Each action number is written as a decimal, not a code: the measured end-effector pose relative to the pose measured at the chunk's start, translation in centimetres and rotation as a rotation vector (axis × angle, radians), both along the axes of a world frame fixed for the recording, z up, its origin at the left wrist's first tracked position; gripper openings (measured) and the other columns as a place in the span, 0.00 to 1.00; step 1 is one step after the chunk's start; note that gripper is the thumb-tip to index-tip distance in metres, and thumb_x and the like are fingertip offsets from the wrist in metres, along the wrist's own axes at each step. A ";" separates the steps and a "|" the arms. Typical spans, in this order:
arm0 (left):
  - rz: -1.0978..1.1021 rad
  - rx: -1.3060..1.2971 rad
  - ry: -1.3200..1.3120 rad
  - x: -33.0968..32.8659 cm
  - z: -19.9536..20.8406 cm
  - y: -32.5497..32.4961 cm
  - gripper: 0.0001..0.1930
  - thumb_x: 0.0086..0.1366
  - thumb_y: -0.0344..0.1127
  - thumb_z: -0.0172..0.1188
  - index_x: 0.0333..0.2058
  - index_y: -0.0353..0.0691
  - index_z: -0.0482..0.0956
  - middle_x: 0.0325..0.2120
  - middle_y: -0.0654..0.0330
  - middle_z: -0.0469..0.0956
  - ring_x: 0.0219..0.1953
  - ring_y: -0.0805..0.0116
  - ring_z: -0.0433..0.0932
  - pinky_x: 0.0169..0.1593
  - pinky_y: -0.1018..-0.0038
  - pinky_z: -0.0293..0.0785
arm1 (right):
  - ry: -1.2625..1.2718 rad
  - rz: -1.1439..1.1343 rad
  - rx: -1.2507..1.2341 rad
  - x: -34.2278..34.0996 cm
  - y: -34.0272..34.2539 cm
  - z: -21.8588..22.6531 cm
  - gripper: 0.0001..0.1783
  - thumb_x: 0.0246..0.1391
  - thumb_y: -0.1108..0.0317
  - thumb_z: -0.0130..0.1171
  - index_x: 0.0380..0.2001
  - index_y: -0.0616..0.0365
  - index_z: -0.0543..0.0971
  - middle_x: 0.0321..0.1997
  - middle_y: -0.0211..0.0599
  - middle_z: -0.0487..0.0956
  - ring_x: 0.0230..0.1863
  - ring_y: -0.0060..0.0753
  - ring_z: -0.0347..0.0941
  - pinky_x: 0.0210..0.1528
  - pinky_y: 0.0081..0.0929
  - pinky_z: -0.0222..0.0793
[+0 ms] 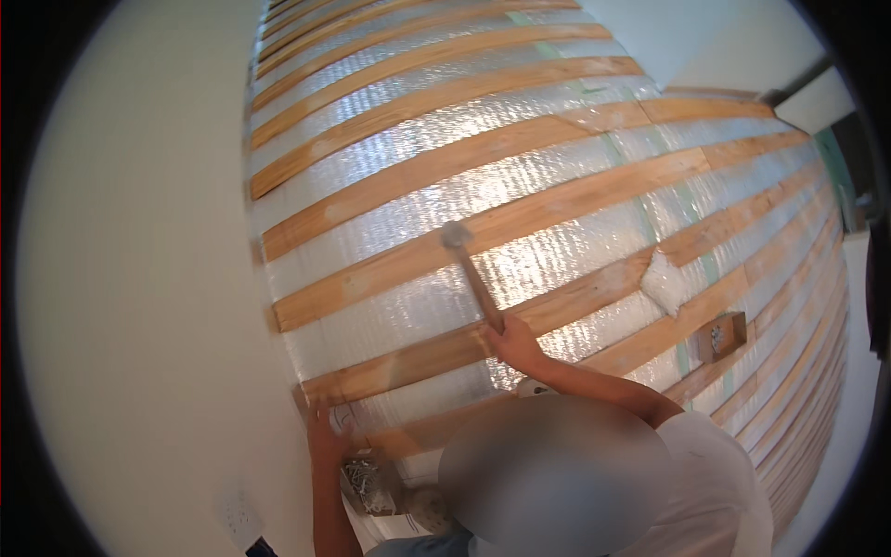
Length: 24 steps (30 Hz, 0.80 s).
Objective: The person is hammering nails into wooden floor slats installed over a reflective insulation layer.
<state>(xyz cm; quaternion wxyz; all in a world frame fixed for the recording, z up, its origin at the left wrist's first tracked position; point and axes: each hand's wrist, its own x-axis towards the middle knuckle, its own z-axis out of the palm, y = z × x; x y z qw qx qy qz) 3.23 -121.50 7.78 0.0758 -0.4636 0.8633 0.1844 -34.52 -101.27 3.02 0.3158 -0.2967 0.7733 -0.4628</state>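
Note:
My right hand grips the wooden handle of a hammer. The hammer's slightly blurred head appears over a long wooden batten, left of the middle of the view. At the lower left, my left hand has its fingers stretched toward the end of a nearer batten, beside the pale wall. Its thumb stands apart from the fingers, and I see nothing clearly between them. Close to that hand is an open box filled with nails or screws. A blurred oval hides the area between my forearms.
Rows of battens lie over silvery bubble foil with green tape strips. A second small box of metal pieces sits to the right, near a loose foil piece. The pale wall borders the left, with an outlet plate low down.

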 end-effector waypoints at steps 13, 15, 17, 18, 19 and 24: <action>0.468 0.127 0.016 5.1 1.9 14.5 0.59 0.36 0.44 0.76 0.66 0.39 0.50 0.57 0.35 0.60 0.60 0.38 0.61 0.62 0.55 0.59 | -0.026 -0.044 0.079 0.7 -0.1 -1.5 0.20 0.58 0.55 0.54 0.38 0.65 0.70 0.31 0.54 0.75 0.35 0.56 0.73 0.38 0.44 0.67; 0.435 0.004 -0.122 5.4 0.9 14.5 0.57 0.38 0.42 0.74 0.66 0.39 0.49 0.54 0.36 0.62 0.57 0.38 0.63 0.60 0.54 0.61 | 0.012 -0.066 0.035 0.6 0.0 -1.9 0.21 0.58 0.54 0.54 0.37 0.66 0.69 0.30 0.55 0.75 0.34 0.56 0.73 0.36 0.43 0.67; 0.436 -0.010 -0.123 5.2 0.8 14.9 0.56 0.39 0.41 0.72 0.66 0.39 0.49 0.52 0.37 0.63 0.55 0.37 0.65 0.58 0.54 0.62 | -0.024 0.004 0.087 0.3 0.1 -1.7 0.20 0.58 0.55 0.54 0.36 0.65 0.70 0.30 0.55 0.75 0.34 0.57 0.73 0.36 0.44 0.67; 0.438 -0.022 -0.112 4.7 0.9 15.0 0.55 0.40 0.41 0.71 0.66 0.39 0.49 0.51 0.38 0.64 0.53 0.37 0.66 0.56 0.53 0.64 | -0.037 -0.004 0.081 0.1 0.2 -1.5 0.20 0.58 0.55 0.54 0.36 0.65 0.70 0.30 0.55 0.75 0.34 0.57 0.73 0.36 0.44 0.67; 0.429 -0.031 -0.122 4.3 1.2 15.3 0.55 0.40 0.41 0.71 0.66 0.39 0.49 0.51 0.38 0.64 0.53 0.37 0.66 0.56 0.53 0.64 | -0.077 0.020 0.152 -0.2 0.5 -1.3 0.19 0.58 0.55 0.53 0.37 0.64 0.70 0.31 0.53 0.76 0.35 0.56 0.74 0.37 0.45 0.67; 0.303 -0.165 -0.029 5.8 1.6 15.1 0.52 0.42 0.41 0.71 0.65 0.39 0.53 0.48 0.39 0.67 0.51 0.39 0.68 0.54 0.56 0.66 | -0.144 0.041 0.197 -0.1 0.4 -0.3 0.18 0.59 0.55 0.51 0.39 0.62 0.71 0.32 0.49 0.78 0.36 0.54 0.75 0.40 0.47 0.69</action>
